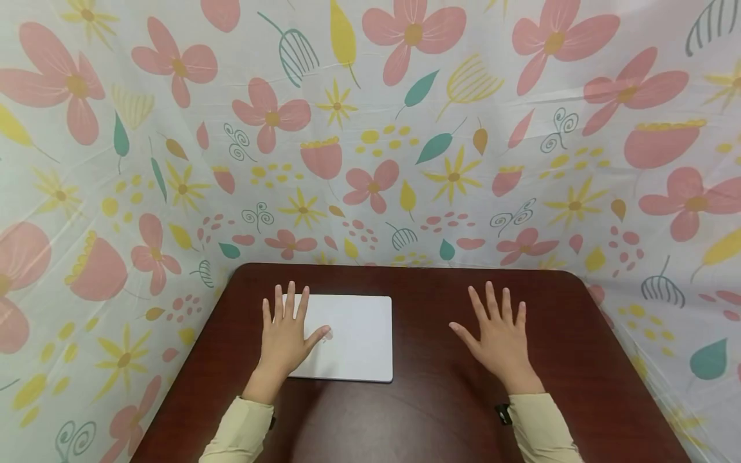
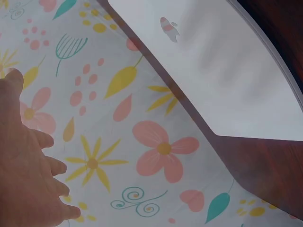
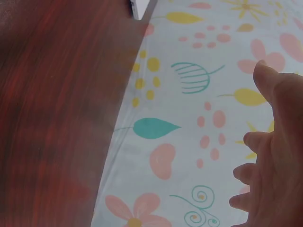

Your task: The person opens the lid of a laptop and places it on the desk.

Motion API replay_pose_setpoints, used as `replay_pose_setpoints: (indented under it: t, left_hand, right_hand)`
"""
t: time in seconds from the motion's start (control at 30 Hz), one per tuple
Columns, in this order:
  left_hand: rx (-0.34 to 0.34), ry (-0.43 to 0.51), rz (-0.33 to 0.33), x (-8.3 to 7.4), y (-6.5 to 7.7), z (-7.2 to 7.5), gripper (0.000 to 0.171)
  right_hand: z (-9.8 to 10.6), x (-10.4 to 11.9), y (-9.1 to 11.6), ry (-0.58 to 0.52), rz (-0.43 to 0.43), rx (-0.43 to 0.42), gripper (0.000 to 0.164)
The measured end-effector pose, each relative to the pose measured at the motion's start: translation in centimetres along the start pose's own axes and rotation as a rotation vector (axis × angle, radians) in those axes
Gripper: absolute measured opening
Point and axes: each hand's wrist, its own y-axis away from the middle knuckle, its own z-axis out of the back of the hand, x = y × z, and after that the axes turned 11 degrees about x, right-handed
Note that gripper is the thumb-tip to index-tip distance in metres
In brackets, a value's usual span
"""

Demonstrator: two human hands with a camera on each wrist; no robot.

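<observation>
One closed white laptop [image 1: 361, 334] lies flat, left of centre on the table [image 1: 428, 418]. My head view shows the left hand [image 1: 283, 341], empty and spread wide, overlapping its left part; the right hand [image 1: 502, 341], equally wide and empty, well apart. I judge a one-sided push could slide it (the lid [image 2: 222, 71] looks smooth). Flowered cloth [image 1: 480, 225] behind could limit reach.

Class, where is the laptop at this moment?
In the head view, the laptop lies on the table, left of centre, partly hidden behind the left hand.
</observation>
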Motion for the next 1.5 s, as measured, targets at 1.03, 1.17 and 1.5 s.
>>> replay_pose_setpoints:
  t: [1.03,1.17,1.5]
  left_hand:
    - [-0.008,0.034,0.05,0.9,0.0,-0.2,0.079]
    - [-0.009,0.037,0.066,1.1,-0.1,-0.5,0.077]
    - [-0.002,0.05,0.102,1.8,-0.2,-1.0,0.074]
  right_hand:
    - [-0.9,2.5,-2.1,-0.06,0.057,0.054,0.084]
    - [-1.2,3.1,-2.4,-0.078,0.066,0.059,0.083]
    - [-3.0,3.9,-3.2,-0.198,0.1,0.075,0.077]
